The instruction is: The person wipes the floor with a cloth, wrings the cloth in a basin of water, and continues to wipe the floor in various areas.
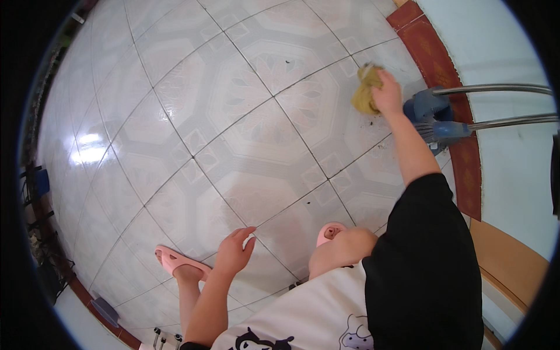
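Note:
My right hand (388, 93) is reached out far to the right and grips a crumpled yellow-brown cloth (366, 89). The cloth rests against the patterned tile floor (271, 131), with small dark crumbs of dirt (371, 123) beside it. Just right of that hand are a blue-grey dustpan (428, 105) and the blue head of a broom (448, 129), both with metal handles. My left hand (236, 251) hangs above the floor near my legs, its thumb apart from its fingers, holding nothing.
A red tile skirting (442, 65) runs along the white wall (503, 175) at the right. My feet in pink slippers (175, 262) stand on the floor below. A grey-blue basin-like object (105, 311) lies by the lower left wall. Dark specks (308, 203) dot the tiles.

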A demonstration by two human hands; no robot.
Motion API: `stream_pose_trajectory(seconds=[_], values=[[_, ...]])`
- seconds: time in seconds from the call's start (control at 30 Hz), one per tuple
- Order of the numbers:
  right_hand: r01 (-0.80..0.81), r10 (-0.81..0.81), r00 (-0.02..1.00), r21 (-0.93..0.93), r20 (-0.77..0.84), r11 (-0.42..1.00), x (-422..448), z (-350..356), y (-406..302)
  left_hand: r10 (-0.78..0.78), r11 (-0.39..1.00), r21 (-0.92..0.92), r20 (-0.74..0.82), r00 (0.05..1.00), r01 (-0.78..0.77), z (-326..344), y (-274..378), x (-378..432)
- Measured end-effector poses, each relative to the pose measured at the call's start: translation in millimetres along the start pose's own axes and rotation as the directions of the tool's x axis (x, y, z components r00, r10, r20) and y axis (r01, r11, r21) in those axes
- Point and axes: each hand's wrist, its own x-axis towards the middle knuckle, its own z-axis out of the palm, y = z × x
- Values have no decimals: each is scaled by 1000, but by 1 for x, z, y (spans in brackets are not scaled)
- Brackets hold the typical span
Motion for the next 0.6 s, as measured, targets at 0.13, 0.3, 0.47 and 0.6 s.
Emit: stream_pose_trajectory(seconds=[0.13,0.3,0.47,0.6], values=[[-329,308,933,95,187,940,17,-86,-34,-115,993,32,50,992,113,0,-11,-13],[5,104,967,428,-232,904,28,-166,-43,-17,998,64,-36,999,19,-11,5,-18],[-8,113,958,369,-262,929,49,-222,-67,58,994,94,-91,994,-49,-27,36,-18],[-273,263,962,238,73,932,73,-252,-79,212,967,168,-136,968,-189,-43,79,-12]])
